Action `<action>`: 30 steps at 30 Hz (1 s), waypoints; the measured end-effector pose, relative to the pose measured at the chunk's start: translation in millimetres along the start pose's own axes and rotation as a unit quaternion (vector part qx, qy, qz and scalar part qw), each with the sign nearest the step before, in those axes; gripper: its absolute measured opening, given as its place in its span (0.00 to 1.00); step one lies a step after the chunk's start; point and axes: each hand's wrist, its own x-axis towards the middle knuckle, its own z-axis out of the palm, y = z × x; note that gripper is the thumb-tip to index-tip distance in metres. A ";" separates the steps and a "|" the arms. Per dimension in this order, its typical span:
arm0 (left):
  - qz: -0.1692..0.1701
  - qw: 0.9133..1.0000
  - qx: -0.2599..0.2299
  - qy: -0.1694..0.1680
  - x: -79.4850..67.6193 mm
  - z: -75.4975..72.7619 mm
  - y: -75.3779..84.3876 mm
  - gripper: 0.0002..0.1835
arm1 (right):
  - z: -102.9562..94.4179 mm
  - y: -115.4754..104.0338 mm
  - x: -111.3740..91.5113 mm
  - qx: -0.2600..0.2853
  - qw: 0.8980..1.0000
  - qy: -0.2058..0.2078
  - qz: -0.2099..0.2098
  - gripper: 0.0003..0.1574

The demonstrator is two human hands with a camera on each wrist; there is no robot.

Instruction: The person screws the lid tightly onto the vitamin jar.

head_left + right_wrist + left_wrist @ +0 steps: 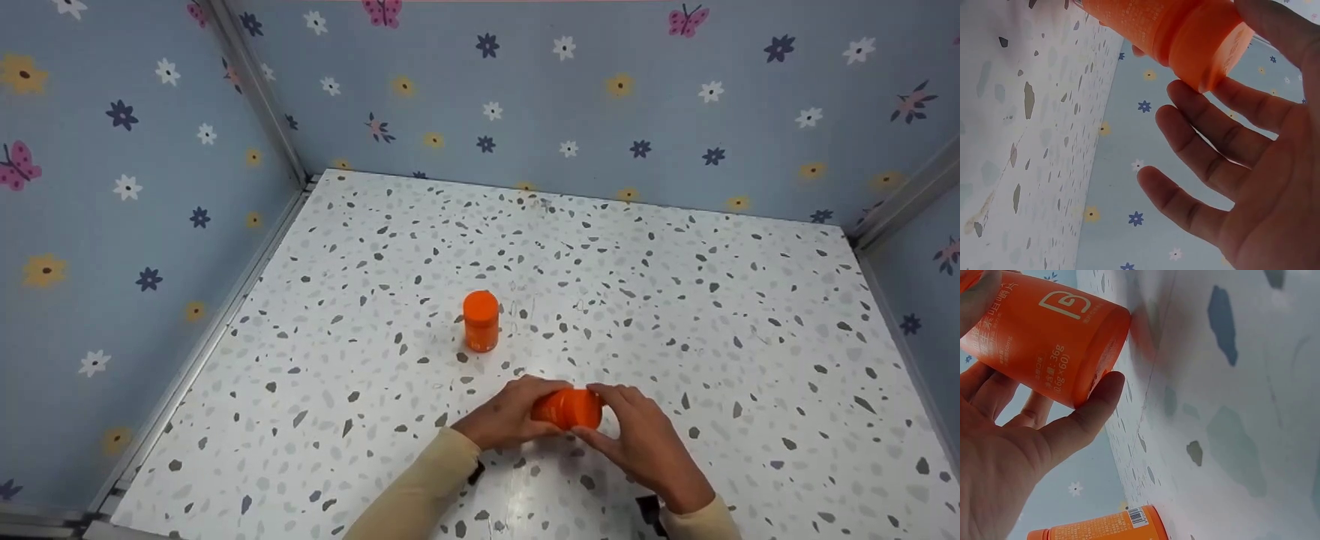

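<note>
Just above the speckled table, my left hand (514,412) holds an orange pill bottle (552,409) by its body, tilted on its side. In the left wrist view, the left thumb presses near the base of this bottle (1055,337), whose label carries white print. My right hand (649,439) pinches the bottle's orange cap (585,409) between thumb and fingers. The cap (1199,48) sits on the bottle in the right wrist view, while the lower fingers extend away from it. A second orange bottle (481,324) stands upright, capped, beyond the left hand.
Under both hands lies a white tabletop (360,300) with grey speckles. Blue panels with flowers and butterflies rise at the back (525,90), at the left (150,225) and at the right edge. Metal strips (255,97) frame the corners.
</note>
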 end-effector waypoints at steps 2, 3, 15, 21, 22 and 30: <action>-0.002 1.000 0.001 0.000 -0.2 -0.1 0.0 0.29 | 0.3 -0.3 0.1 0.009 1.000 -0.006 0.010 0.37; -0.002 1.000 0.003 0.001 -0.4 0.1 -0.3 0.29 | 0.3 0.1 -0.1 0.015 1.000 -0.009 0.011 0.38; 0.011 1.000 -0.004 -0.001 0.8 0.8 -3.5 0.29 | -1.4 7.5 -0.3 0.039 0.994 0.004 -0.104 0.44; 0.019 1.000 0.000 -0.002 1.3 0.2 -3.4 0.29 | -2.7 4.9 0.0 0.031 0.995 0.008 -0.091 0.42; 0.018 1.000 0.000 -0.002 1.2 0.2 -3.2 0.29 | -2.8 4.4 0.0 0.030 0.996 0.006 -0.086 0.41; 0.017 1.000 0.010 0.000 0.7 -0.1 -2.3 0.29 | -3.1 -0.6 1.4 0.047 0.999 -0.017 -0.019 0.35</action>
